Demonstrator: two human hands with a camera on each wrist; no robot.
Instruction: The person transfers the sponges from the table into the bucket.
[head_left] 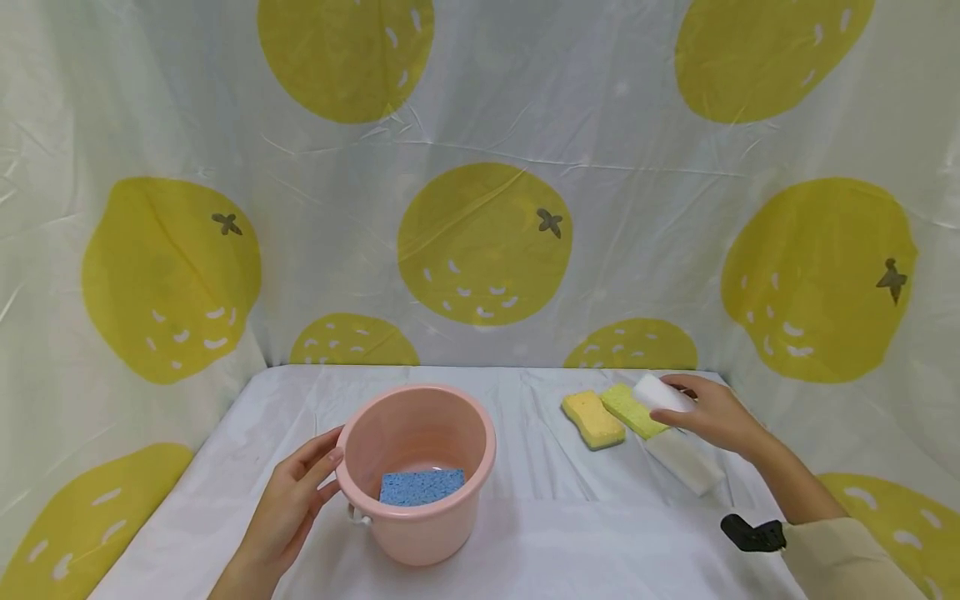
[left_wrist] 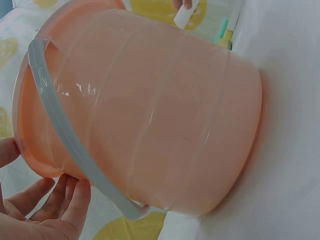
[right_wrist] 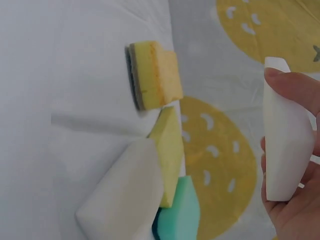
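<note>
A pink bucket with a white handle stands on the white-covered table, a blue sponge lying inside it. My left hand holds the bucket's rim on its left side, thumb and fingers at the edge. Over on the right, my right hand grips a white sponge block between thumb and fingers, raised above the other sponges. Below it lie a yellow sponge with a grey underside, a thin yellow-green sponge and a second white block.
A teal sponge shows behind the second white block in the right wrist view. White curtains printed with yellow fruit hang at the back and both sides of the table. A black strap piece sits by the right sleeve.
</note>
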